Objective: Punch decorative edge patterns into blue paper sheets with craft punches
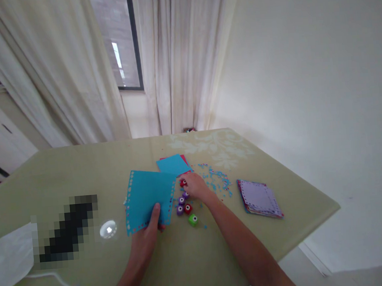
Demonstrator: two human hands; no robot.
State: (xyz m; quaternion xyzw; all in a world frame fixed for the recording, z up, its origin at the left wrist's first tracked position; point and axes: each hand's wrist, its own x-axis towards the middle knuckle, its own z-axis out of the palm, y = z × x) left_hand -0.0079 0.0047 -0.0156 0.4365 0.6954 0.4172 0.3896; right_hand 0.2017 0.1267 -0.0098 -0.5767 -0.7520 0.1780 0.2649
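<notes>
My left hand (pixel 153 225) grips a blue paper sheet (pixel 150 197) at its lower edge, thumb on top. Punched holes run along the sheet's left, right and bottom edges. At the sheet's upper right corner, my right hand (pixel 195 186) is closed on a small red craft punch (pixel 183 183), partly hidden by the fingers. Just below lie several more small punches: purple ones (pixel 181 200), a red one (pixel 188 208) and a green one (pixel 193 220), each with a white round spot. Behind the sheet, blue and red paper squares (pixel 173 164) are stacked.
Tiny punched paper bits (pixel 218 176) are scattered right of my right hand. A stack of hole-edged sheets (pixel 260 198), purple on top, lies farther right. On the left are a round shiny object (pixel 108 229), a blurred-out dark object (pixel 68 229), a white cable (pixel 61 279) and white sheeting (pixel 11 258).
</notes>
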